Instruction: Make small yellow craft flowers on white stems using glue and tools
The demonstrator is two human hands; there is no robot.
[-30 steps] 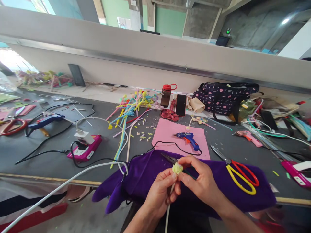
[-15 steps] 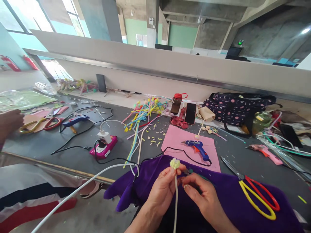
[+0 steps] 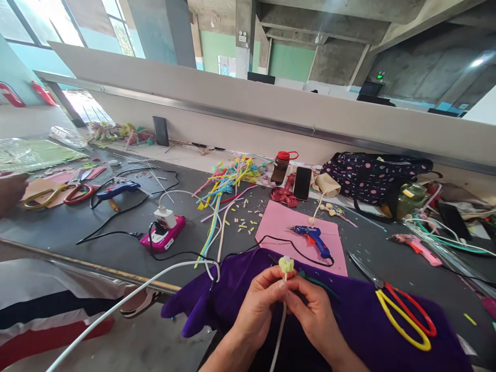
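Note:
A small pale-yellow flower head (image 3: 286, 264) tops a long, thin white stem (image 3: 278, 336) in front of me. My left hand (image 3: 256, 302) pinches that stem just under the petals. From the other side, my right hand (image 3: 313, 305) also closes thumb and fingers on the stem, and the fingertips of both hands meet there. Below them the stem hangs toward my lap. Purple cloth (image 3: 232, 274) lies under and around my hands. Past it, a blue glue gun (image 3: 315, 240) rests on a pink sheet (image 3: 271, 222).
Scissors (image 3: 391, 299) with red and yellow handles lie at right. A pink glue gun (image 3: 416, 245) is farther right. A magenta power strip (image 3: 165, 237), colourful fuzzy stems (image 3: 232, 178) and a white cable (image 3: 127, 305) are at left. Another person's hand (image 3: 11, 188) shows at far left.
My right hand has moved left and up to grip the stem beside my left fingers. The flower has shifted slightly right, and the stem's lower end now slants left.

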